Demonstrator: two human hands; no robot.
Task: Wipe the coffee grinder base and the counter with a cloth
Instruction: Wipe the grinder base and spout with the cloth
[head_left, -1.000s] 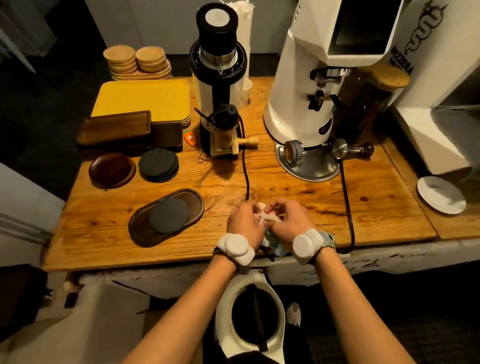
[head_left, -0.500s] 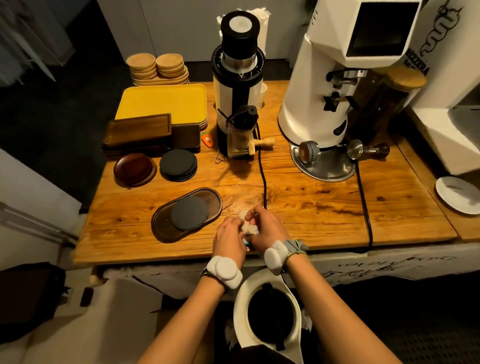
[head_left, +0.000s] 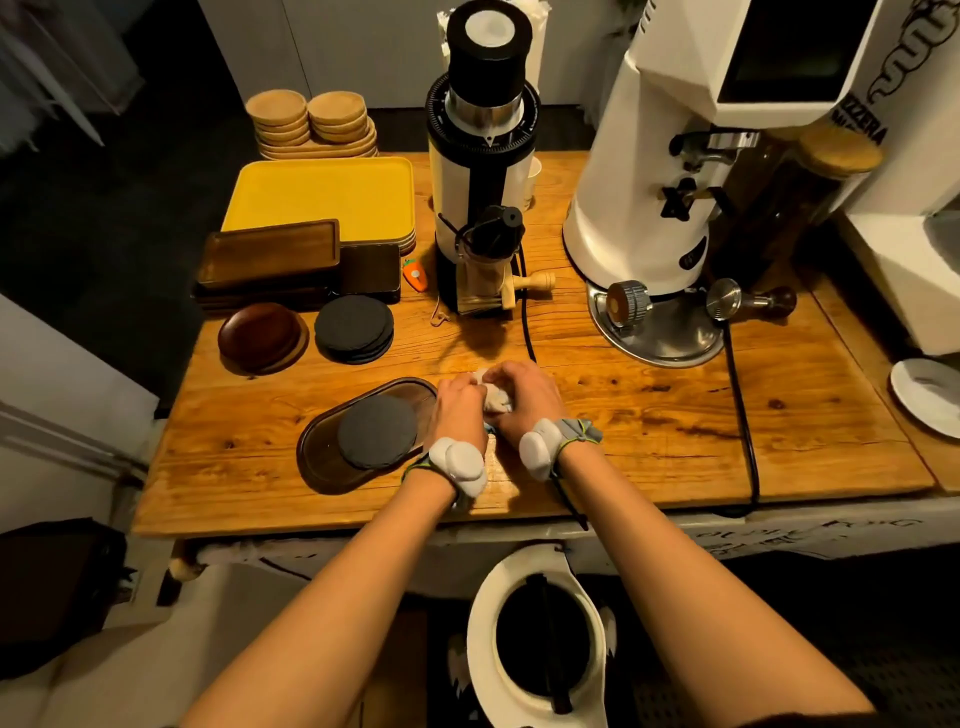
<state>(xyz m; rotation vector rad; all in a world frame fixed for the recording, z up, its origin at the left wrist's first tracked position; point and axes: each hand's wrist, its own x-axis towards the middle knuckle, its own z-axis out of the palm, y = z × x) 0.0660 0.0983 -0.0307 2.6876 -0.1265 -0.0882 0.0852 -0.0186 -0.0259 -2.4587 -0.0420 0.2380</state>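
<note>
1. two sets of fingers (head_left: 480, 383) curl tight around a bunched pale cloth (head_left: 496, 399), likely folding it into a pad for wiping.
2. left hand (head_left: 458, 404) and right hand (head_left: 524, 397) press together low over the bench (head_left: 649, 431), beside the oval wooden tray (head_left: 322, 460).
3. white grinder's steel base (head_left: 670, 338) sits well apart, beyond and to the right, not yet touched by the cloth.

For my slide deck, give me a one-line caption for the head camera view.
Both hands, left and right, bunch a white cloth on the wooden counter before two coffee grinders.
</note>
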